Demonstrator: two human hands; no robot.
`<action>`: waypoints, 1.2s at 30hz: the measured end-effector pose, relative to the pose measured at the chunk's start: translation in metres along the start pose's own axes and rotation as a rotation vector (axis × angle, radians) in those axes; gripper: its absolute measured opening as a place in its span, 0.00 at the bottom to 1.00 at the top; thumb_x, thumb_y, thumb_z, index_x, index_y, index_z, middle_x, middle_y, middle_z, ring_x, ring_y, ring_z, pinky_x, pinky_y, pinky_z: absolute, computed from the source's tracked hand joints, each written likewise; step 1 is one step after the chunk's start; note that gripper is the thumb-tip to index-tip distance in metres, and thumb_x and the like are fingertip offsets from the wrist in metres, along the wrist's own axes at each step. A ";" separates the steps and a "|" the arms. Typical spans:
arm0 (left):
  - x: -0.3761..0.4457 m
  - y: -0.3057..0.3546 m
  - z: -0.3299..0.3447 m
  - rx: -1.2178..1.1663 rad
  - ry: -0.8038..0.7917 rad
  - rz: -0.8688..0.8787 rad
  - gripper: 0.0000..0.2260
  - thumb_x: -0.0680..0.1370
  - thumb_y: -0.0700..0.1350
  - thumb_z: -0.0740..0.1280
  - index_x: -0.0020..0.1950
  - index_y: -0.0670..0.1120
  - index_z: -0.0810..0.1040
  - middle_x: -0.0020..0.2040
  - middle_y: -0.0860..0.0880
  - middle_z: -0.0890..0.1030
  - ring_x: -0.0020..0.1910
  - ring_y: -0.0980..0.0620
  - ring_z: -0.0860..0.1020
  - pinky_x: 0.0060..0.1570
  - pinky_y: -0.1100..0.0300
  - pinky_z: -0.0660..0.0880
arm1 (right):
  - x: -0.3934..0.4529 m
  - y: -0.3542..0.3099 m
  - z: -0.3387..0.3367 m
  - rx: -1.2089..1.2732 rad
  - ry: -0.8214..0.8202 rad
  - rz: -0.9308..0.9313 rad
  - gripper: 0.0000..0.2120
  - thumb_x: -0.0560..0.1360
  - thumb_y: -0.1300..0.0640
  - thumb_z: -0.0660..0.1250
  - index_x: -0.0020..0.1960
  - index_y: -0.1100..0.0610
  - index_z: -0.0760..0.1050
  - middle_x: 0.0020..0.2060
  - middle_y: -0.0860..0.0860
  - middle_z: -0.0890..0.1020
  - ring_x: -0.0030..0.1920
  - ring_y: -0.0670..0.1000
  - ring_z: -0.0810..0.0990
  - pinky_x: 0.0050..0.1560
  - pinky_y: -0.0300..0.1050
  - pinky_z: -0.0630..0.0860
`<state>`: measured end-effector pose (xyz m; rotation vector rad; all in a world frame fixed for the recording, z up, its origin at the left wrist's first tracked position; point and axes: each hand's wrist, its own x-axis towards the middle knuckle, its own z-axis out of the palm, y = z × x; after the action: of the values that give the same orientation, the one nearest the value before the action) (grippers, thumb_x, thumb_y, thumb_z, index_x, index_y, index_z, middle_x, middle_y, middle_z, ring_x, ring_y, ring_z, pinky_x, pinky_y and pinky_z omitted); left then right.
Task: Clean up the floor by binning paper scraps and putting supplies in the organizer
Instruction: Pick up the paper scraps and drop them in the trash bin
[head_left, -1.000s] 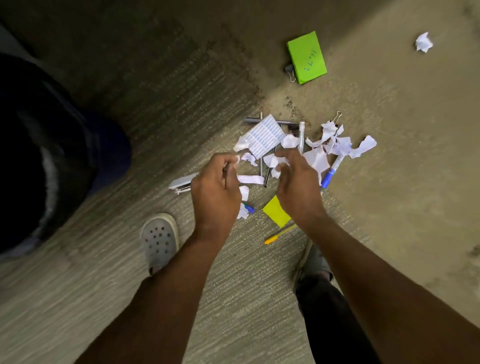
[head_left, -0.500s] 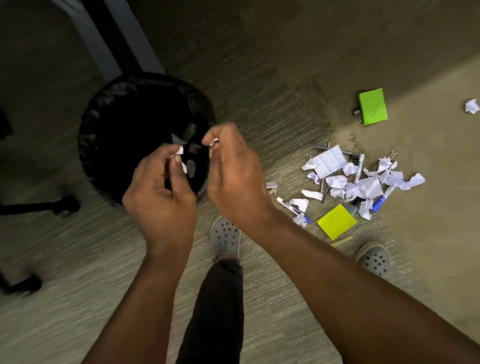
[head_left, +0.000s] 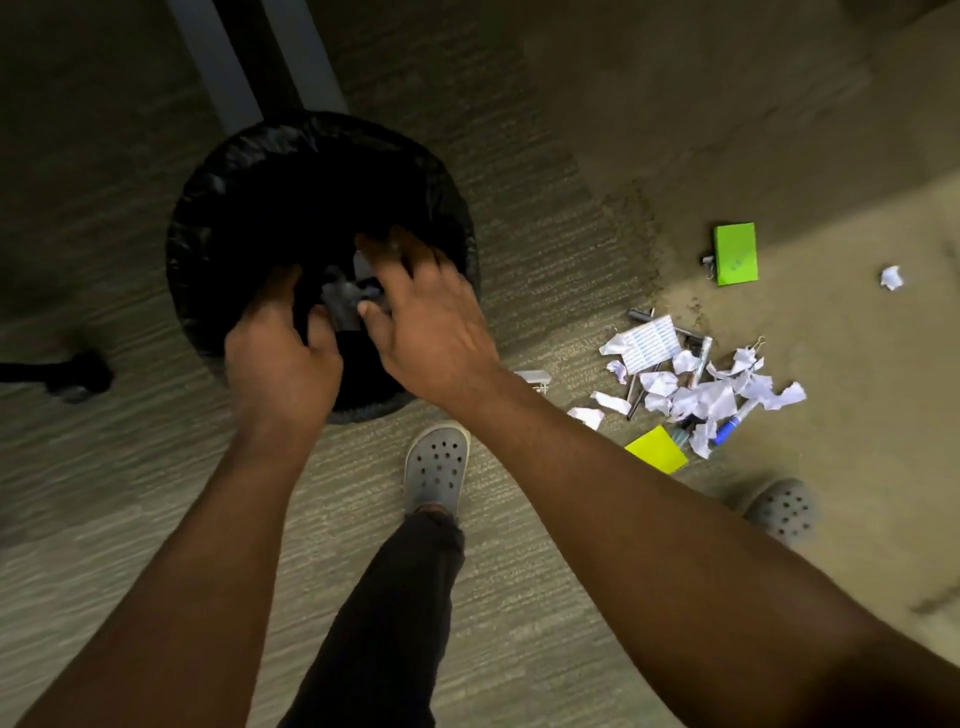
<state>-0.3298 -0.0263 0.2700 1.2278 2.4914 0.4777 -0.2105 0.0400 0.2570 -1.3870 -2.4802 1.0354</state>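
both my hands (head_left: 363, 338) hover over the bin (head_left: 218, 218), fingers (head_left: 400, 254) apparently spread, empty; scraps (head_left: 343, 301) beneath them may flutter past the rim.

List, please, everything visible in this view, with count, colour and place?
bin: one, black liner, upper centre
paper scraps: many, white, piled right
crumpled scrap: one, white, far right
green pad: one, above pile
yellow note: one, below pile
blue marker: one, in pile
stapler: one, silver, by right forearm
shoes: two, grey
left hand: over bin
right hand: fingers spread, over bin
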 end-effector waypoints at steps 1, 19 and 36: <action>-0.004 0.003 0.003 -0.019 0.008 0.021 0.15 0.78 0.43 0.63 0.64 0.41 0.75 0.51 0.39 0.82 0.50 0.39 0.80 0.50 0.56 0.73 | -0.004 0.006 -0.001 0.044 0.070 0.015 0.24 0.78 0.51 0.62 0.72 0.55 0.65 0.68 0.58 0.69 0.67 0.58 0.68 0.64 0.55 0.69; -0.140 0.175 0.282 0.018 -0.411 0.344 0.16 0.76 0.46 0.65 0.62 0.42 0.75 0.59 0.40 0.77 0.57 0.39 0.75 0.60 0.52 0.69 | -0.164 0.394 -0.062 0.066 0.219 0.348 0.12 0.77 0.59 0.61 0.56 0.62 0.76 0.54 0.59 0.79 0.55 0.61 0.76 0.58 0.52 0.71; -0.161 0.216 0.469 0.517 -0.725 0.511 0.31 0.73 0.41 0.70 0.73 0.52 0.62 0.70 0.39 0.60 0.60 0.36 0.68 0.43 0.44 0.77 | -0.155 0.729 -0.151 -0.293 0.086 0.780 0.25 0.77 0.54 0.62 0.71 0.50 0.60 0.71 0.58 0.62 0.66 0.62 0.67 0.62 0.55 0.71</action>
<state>0.1132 0.0401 -0.0338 1.8245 1.7040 -0.4782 0.4576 0.2474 -0.0417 -2.5342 -2.0951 0.6712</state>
